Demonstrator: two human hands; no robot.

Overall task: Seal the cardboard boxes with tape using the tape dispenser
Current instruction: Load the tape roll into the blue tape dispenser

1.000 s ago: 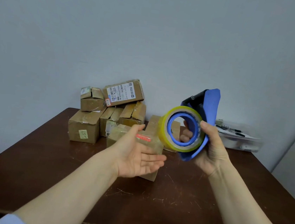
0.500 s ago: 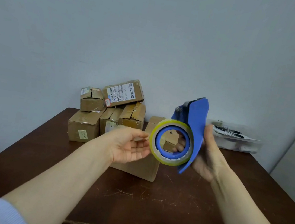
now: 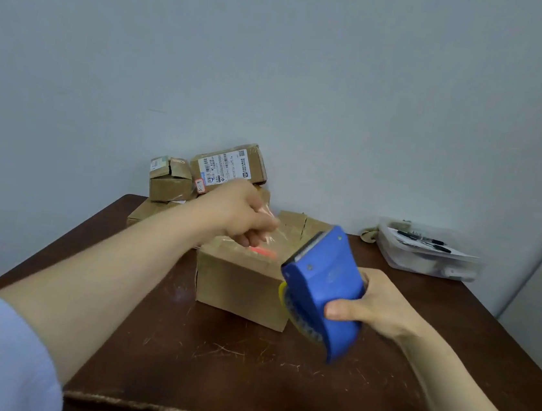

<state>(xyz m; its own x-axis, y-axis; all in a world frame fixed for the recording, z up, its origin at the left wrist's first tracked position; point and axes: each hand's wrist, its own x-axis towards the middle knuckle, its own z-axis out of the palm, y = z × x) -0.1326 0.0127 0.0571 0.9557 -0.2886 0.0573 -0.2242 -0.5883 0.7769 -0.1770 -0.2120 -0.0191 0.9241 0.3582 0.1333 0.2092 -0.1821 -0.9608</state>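
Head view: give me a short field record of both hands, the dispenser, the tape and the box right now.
left hand: pinches the end of the clear tape above the front box
right hand: grips the blue tape dispenser, by the box's right edge
clear tape: stretched between dispenser and left hand; not clearly stuck down
front box: on the table, red mark on top
other boxes: piled behind, by the wall
clear container: back right, holds pens
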